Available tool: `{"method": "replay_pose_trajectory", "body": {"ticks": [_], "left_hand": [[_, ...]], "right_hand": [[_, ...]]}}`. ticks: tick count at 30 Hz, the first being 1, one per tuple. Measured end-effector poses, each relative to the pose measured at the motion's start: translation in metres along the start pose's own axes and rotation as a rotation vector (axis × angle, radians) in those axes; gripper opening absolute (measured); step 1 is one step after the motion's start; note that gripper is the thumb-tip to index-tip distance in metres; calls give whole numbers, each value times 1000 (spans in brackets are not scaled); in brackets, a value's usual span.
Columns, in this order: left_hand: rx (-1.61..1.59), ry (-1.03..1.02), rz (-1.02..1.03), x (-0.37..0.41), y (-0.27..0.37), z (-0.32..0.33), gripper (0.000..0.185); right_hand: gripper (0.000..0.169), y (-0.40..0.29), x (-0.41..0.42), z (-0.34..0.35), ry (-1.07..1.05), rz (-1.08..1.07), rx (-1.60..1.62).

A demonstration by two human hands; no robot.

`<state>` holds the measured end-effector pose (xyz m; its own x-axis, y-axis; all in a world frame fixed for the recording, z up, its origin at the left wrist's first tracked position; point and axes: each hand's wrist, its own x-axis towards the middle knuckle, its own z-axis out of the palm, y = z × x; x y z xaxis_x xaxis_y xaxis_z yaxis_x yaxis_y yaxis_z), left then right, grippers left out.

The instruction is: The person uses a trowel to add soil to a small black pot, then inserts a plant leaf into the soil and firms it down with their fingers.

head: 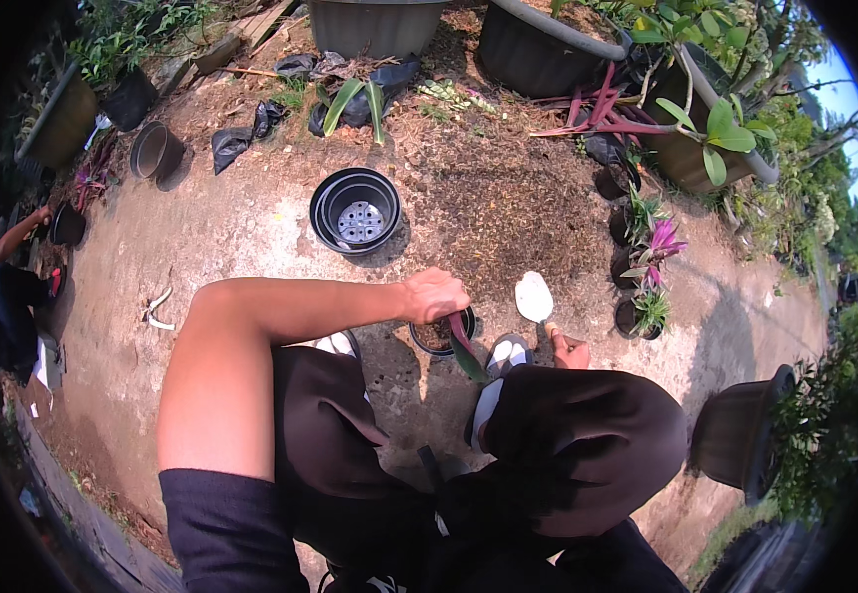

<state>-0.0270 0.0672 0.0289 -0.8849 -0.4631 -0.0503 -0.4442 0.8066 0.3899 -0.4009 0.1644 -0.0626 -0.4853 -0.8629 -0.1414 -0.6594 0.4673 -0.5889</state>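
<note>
My left hand [436,295] is closed in a fist over a small black plant pot [424,347] between my feet. From under the fist hangs a long purple and green leaf [461,342] of a plant; its stem is hidden by the hand. Some dark soil shows inside the pot. Near my right foot, my right hand [571,352] grips the wooden handle of a hand trowel [533,298], its pale blade lying over the edge of a patch of loose soil mix [503,215]. Beyond the small pot stand nested black pots [355,211] with a perforated bottom.
Several small potted plants [650,311] stand in a row on the right. Pruning shears [158,307] lie on the ground at left. Large planters [547,52] line the back, and another planter [733,430] is at right. At far left another person's arm [14,237] reaches towards a pot.
</note>
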Motion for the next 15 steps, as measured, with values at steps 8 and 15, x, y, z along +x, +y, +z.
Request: {"method": "replay_pose_trajectory", "body": {"ticks": [8, 15], "left_hand": [[-8, -64, -47, 1, 2, -3, 14], [-48, 164, 67, -1, -9, 16, 18]], "right_hand": [[43, -6, 19, 1, -34, 15, 56], [39, -1, -1, -2, 56, -16, 224]]}}
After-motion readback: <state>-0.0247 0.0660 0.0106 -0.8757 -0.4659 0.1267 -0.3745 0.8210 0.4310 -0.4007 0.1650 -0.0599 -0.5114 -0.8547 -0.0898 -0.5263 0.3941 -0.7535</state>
